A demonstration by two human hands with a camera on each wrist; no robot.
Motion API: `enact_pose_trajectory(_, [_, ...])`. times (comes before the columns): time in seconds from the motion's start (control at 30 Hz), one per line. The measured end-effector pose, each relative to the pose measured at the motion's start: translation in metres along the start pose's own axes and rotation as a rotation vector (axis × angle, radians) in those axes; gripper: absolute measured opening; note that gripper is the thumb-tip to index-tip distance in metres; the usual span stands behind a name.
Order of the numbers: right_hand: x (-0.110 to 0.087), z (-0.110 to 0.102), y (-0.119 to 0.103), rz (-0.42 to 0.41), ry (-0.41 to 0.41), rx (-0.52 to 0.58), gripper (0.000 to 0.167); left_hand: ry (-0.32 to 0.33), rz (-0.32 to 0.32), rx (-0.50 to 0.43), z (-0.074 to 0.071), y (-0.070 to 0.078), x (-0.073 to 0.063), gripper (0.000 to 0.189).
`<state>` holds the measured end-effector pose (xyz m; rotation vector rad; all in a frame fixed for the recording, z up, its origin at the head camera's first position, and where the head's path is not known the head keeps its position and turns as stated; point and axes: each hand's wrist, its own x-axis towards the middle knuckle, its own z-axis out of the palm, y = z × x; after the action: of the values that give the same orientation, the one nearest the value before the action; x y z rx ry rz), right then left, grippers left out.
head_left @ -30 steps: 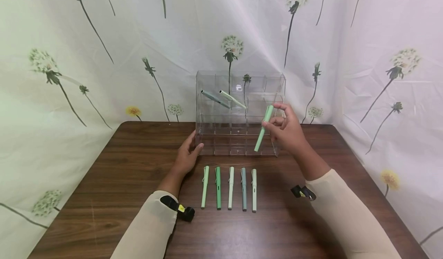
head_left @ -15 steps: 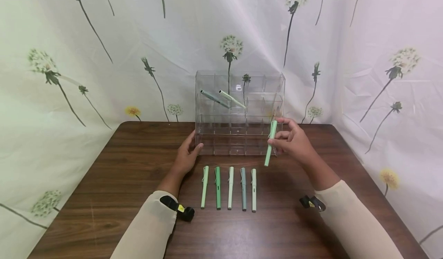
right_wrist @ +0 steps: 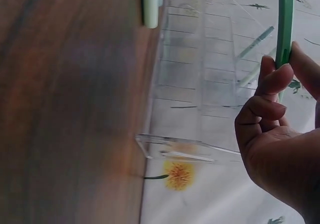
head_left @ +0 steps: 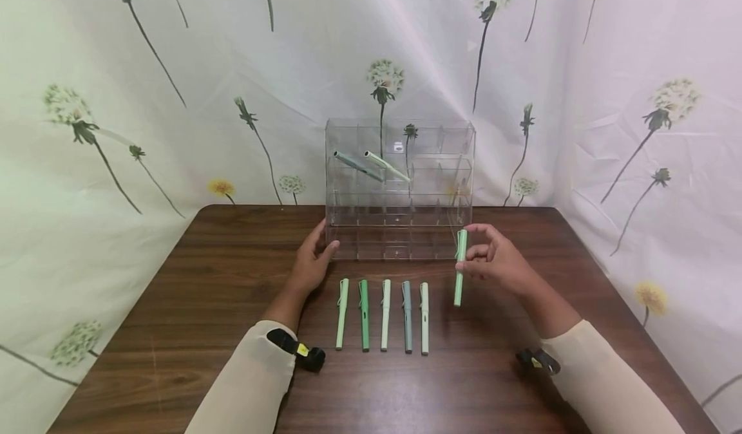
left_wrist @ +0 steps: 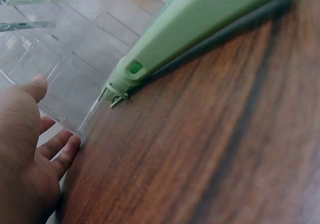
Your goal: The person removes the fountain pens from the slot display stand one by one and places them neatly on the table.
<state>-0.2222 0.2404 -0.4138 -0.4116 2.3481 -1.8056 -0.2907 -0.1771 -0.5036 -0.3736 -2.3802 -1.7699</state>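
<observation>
At the left, the left hand [head_left: 313,263] rests against the side of the clear rack [head_left: 400,226], thumb at its front edge, fingers extended rather than wrapped round it. A grey-blue pen [head_left: 357,165] and a pale pen [head_left: 385,165] lean in the rack's upper left part. In front, a row of five pens [head_left: 385,315] lies on the table [head_left: 232,305]. Farther right, the right hand [head_left: 498,263] pinches a light green pen [head_left: 459,286], nearly upright above the table. The step seems to be moving this pen; next calls for a secure pinch and a steady rack.
</observation>
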Motion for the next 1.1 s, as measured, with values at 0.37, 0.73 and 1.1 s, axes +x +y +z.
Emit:
enact_pose_trajectory(0.37, [-0.008, 0.008, 0.018, 0.056, -0.05, 0.028, 0.082, 0.008, 0.0, 0.024, -0.001, 0.002, -0.001, 0.071])
enact_pose_trajectory(0.73, [-0.011, 0.012, 0.032, 0.124, -0.095, 0.029, 0.082, 0.012, -0.002, 0.01, -0.002, 0.003, -0.001, 0.07])
enact_pose_trajectory(1.1, [-0.011, 0.017, 0.05, 0.118, -0.145, 0.005, 0.08, 0.017, 0.013, 0.004, 0.0, 0.003, -0.001, 0.069])
